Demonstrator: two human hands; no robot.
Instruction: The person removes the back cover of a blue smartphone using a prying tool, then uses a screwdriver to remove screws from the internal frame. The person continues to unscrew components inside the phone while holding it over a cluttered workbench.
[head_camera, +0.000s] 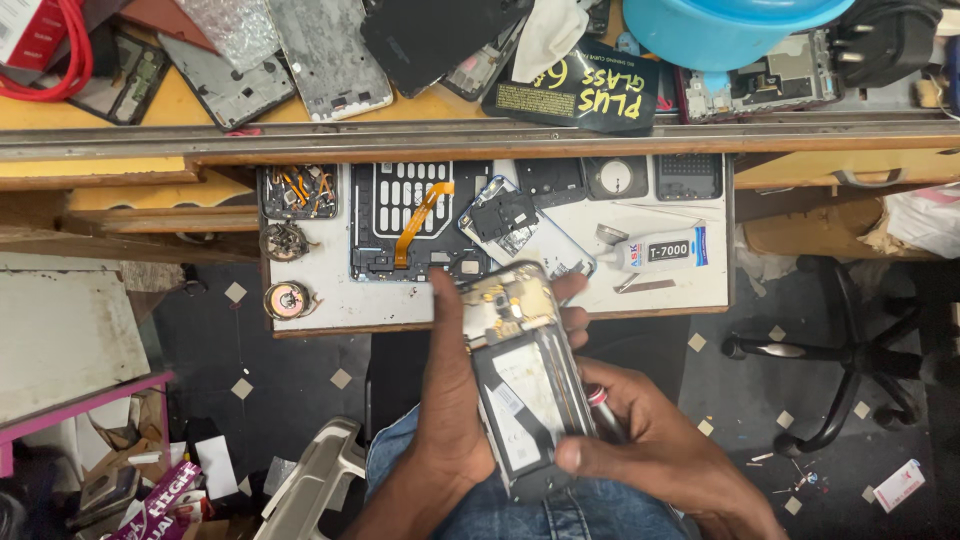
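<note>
I hold an opened phone (520, 375) over my lap, back cover off, its battery and circuit board showing. My left hand (450, 400) grips its left side, thumb up along the edge, fingertips showing at the upper right. My right hand (650, 450) rests at the phone's lower right, thumb pressed on the battery, with a screwdriver (603, 408) with a dark handle tucked in its fingers.
A pulled-out drawer tray (330, 300) ahead holds a phone frame with an orange flex cable (418, 222), another opened phone (520, 230), a glue tube (660, 250) and small parts. Above, the workbench carries phone back covers, a blue bowl (730, 30) and a black packet. An office chair base (840, 350) stands at right.
</note>
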